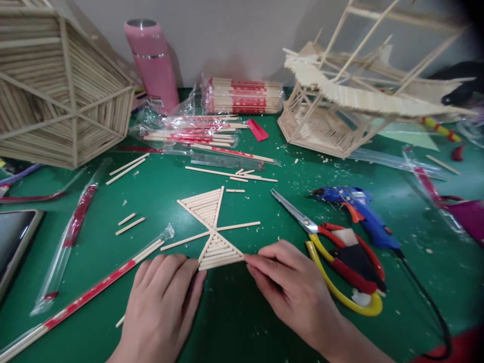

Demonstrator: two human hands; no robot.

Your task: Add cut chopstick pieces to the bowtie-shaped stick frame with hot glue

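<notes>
Item: hourglass-shaped wooden-stick panel (pixel 213 231), two slatted triangles joined at their points. Location: centre of the frame, flat on the green tabletop (pixel 242 327). Long axis: roughly up and down the frame, its top leaning slightly left. One loose-ended crossing stick (pixel 238 226) passes through the joint, left end lower than right.

Left hand (pixel 162 297): lower centre-left; thumb and forefinger closed on the lower triangle's left corner. Right hand (pixel 293 285): lower centre-right; fingertips pinching the same triangle's right corner.

Relation: panel lies above and between the hands in the frame, its lower edge spanning from one grip to the other. Neither hand is nearer; both touch it. Upper triangle: well apart from all fingers.

Adjacent, right of centre: scissors (pixel 313 228) with red and yellow handles, blades toward upper left; blue hot-glue gun (pixel 363 209), nozzle pointing left.

Adjacent, lower left: sleeved chopsticks (pixel 91 292), lying diagonally, upper end near the crossing stick.

Upper left: large polygonal stick structure (pixel 73 108), leaning upright.
</notes>
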